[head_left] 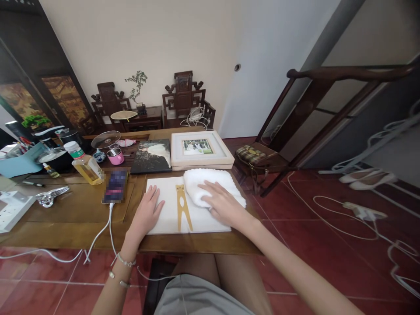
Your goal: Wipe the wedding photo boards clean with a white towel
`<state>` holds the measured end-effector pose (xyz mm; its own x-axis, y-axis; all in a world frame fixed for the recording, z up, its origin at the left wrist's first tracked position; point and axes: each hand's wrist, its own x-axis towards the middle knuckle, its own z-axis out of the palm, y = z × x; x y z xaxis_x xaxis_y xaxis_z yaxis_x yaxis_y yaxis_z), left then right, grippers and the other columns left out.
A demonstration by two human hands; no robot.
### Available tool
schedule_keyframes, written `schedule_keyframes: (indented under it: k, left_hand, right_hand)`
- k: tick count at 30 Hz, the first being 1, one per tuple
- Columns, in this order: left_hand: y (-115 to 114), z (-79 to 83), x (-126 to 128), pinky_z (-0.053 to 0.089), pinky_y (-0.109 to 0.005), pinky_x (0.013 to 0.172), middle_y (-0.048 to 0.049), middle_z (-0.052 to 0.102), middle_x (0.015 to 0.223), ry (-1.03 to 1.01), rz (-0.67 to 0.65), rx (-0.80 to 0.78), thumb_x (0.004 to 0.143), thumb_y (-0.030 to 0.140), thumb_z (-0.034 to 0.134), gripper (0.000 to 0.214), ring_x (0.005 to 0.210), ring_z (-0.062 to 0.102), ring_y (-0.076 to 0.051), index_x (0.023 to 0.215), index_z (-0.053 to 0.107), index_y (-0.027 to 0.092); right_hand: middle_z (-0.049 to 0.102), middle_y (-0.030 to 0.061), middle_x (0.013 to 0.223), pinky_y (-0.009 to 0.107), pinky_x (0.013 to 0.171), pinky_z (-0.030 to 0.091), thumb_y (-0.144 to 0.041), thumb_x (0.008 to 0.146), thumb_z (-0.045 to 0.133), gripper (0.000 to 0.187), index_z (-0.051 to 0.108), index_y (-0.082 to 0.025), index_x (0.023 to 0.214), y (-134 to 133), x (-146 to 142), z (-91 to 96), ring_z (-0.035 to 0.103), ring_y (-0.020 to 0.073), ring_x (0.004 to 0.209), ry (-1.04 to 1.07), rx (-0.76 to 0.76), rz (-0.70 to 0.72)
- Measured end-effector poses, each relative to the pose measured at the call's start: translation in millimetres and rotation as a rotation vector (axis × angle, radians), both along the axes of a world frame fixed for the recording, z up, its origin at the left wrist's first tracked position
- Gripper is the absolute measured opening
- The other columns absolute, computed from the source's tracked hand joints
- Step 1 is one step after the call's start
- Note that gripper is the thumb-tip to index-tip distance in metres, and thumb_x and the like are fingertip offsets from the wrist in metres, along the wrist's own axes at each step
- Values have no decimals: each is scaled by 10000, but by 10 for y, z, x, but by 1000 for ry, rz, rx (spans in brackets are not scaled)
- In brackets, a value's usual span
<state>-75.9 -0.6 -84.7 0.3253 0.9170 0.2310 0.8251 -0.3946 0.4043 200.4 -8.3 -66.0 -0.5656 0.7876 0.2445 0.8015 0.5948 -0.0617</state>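
Observation:
A white board (164,223) lies flat at the table's front edge. My left hand (149,210) rests palm down on its left side, fingers stretched out and holding nothing. On the board's right part is a folded white towel (229,186), overhanging the board's right edge. My right hand (223,203) lies over the towel with fingers apart, touching its top; the thumb side is partly hard to make out. Between my hands, a flat yellow piece (181,205) with a cat-like head and two long legs sits on the board, close to the towel.
Behind the board are a framed photo (203,155) and a dark picture panel (152,155). To the left lie a phone (115,187) with a white cable, a bottle (84,164), a pink cup (116,156), a silver claw clip (52,196) and a power strip (15,210). A wooden chair (278,157) stands right.

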Motion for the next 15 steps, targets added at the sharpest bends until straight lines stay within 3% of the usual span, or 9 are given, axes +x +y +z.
schedule_keyframes:
  k: [6, 15]
  left_hand:
    - [13, -34, -45, 188, -436, 1142, -144, 281, 1490, -52, -24, -19, 955, 320, 274, 492, 1400, 188, -218, 1385, 339, 90]
    - [30, -8, -46, 190, -446, 1143, -115, 293, 1489, -36, -77, -43, 945, 308, 284, 490, 1398, 198, -211, 1397, 328, 126]
  right_hand:
    - [373, 96, 1446, 593, 1068, 247, 54, 642, 443, 438, 658, -156, 960, 74, -46, 55, 202, 347, 1364, -7, -47, 32]
    - [358, 68, 1457, 601, 1088, 199, 73, 593, 405, 437, 665, -177, 840, -869, -21, 81, 151, 327, 1381, 5, -96, 88]
